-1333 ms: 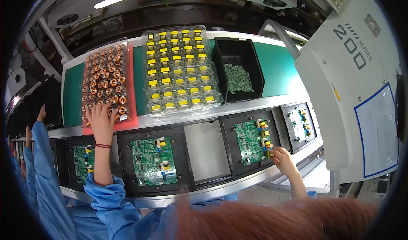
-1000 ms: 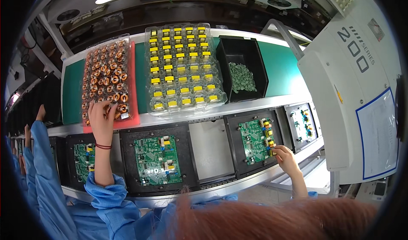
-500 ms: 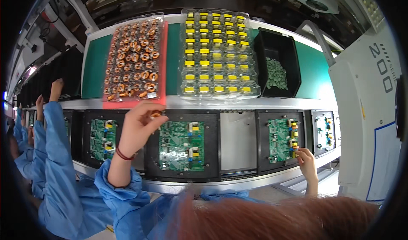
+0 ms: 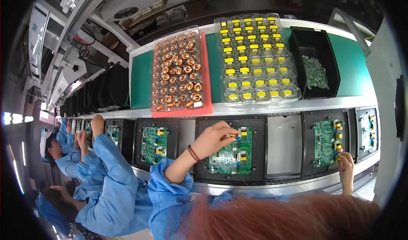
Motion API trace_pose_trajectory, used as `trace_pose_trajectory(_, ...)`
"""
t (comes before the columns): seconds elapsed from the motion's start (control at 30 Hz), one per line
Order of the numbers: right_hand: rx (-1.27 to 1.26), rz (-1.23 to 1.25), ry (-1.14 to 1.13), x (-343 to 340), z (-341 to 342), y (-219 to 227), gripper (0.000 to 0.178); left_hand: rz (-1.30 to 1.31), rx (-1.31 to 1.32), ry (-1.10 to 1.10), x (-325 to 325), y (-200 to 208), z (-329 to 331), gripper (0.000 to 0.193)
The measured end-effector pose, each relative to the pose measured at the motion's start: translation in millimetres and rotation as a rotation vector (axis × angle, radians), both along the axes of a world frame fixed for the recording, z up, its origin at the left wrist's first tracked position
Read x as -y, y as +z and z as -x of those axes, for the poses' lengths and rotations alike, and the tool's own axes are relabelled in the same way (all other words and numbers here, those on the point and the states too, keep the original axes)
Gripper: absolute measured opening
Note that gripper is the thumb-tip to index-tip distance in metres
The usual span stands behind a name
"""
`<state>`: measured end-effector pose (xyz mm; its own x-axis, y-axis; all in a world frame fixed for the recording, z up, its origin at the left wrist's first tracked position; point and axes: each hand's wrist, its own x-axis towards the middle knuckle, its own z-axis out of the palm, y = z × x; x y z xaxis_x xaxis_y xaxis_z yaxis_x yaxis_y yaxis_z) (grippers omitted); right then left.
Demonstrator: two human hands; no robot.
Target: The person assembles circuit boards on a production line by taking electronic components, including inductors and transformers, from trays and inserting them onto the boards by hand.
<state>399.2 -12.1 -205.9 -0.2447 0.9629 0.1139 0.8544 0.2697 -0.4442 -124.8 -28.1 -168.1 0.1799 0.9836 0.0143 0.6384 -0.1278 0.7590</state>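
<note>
Left hand (image 4: 216, 137): we are pinching one coil (image 4: 232, 135) mid-frame, fingertips narrow; coil's axis too small to tell. Board (image 4: 225, 164) is lying under coil, stretching mostly downward in frame; left hand nearer. Right hand (image 4: 347, 164) is touching second board (image 4: 324, 144), frame right; hold we cannot tell. We are counting one coil tray (image 4: 193, 30), one yellow-part tray (image 4: 260, 102), one bin (image 4: 312, 40).

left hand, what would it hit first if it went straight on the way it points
Probably the upper white and yellow parts on the green board, just right of the left hand, though depth is unclear.
</note>
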Motion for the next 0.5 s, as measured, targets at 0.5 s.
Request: trace_pose_trajectory(0.5,0.037,-0.244,0.369,-80.9,93.8,58.4,0.016,-0.254,-0.258,-0.103,-8.7,-39.1,-46.1,0.015)
